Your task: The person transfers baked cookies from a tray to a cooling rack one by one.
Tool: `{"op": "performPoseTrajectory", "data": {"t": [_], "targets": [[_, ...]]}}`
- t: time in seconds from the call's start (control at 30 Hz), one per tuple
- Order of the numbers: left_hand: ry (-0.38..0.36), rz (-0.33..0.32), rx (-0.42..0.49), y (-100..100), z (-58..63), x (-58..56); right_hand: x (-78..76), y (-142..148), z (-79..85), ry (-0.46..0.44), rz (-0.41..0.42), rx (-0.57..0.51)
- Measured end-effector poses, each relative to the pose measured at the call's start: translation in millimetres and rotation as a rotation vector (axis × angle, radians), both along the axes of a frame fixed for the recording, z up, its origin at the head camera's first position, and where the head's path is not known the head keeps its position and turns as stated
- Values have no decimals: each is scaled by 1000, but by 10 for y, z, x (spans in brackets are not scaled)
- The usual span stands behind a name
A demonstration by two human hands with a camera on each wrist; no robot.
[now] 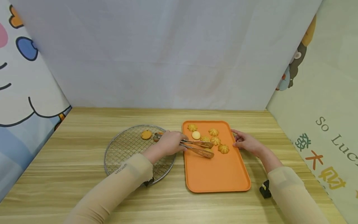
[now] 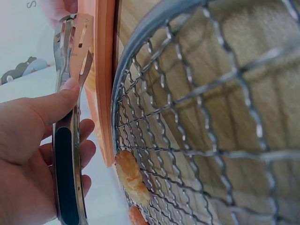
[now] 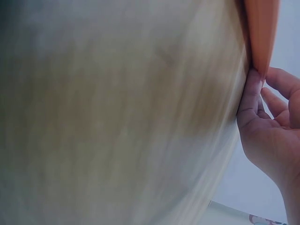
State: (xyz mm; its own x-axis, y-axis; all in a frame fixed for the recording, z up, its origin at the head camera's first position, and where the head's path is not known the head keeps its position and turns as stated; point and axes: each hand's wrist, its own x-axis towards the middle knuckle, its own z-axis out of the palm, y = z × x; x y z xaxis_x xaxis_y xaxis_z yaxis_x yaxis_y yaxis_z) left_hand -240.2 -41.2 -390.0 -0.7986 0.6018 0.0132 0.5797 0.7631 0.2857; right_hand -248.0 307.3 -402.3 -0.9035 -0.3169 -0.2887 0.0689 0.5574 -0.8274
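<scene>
My left hand (image 1: 170, 143) holds metal tongs (image 1: 199, 144), and their slotted ends reach over the orange tray (image 1: 215, 177). In the left wrist view the thumb and fingers curl round the tongs' dark handle (image 2: 66, 164). The tong ends stand apart among several golden piped cookies (image 1: 223, 148) and one pale round cookie (image 1: 196, 135). Whether a cookie touches the tongs, I cannot tell. At the tray's right edge my right hand (image 1: 247, 143) pinches the rim, with thumb and fingertips meeting it in the right wrist view.
A round wire rack (image 1: 123, 155) lies left of the tray, partly under my left forearm. On it are a round brown cookie (image 1: 146, 134) and another piece partly hidden by the tongs' handle end. Wood-grain table surface surrounds both; a pale cloth wall (image 1: 167, 62) rises behind.
</scene>
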Motion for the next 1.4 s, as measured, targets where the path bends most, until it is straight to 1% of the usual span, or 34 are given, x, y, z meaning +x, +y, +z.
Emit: {"op": "performPoseTrajectory", "data": {"t": [0.2,0.5,0.67,0.83,1.17,1.4], "targets": [[5,11,7,0,-3,12,6,3,-9,0,-1,-2],[-21,22,41,-40,28,43,9,-10,-1,5,-2,-7],[-27,36,54,-78,85,73,2,-9,5,7,1,-10],[-23,32,82,-133,132,81,-7,-8,-4,9,2,-9],[-12,68,97,-234,269,119,-4,-4,-9,10,3,-10],[23,67,128,-341,381,168,6,-2,8,8,4,-4]]}}
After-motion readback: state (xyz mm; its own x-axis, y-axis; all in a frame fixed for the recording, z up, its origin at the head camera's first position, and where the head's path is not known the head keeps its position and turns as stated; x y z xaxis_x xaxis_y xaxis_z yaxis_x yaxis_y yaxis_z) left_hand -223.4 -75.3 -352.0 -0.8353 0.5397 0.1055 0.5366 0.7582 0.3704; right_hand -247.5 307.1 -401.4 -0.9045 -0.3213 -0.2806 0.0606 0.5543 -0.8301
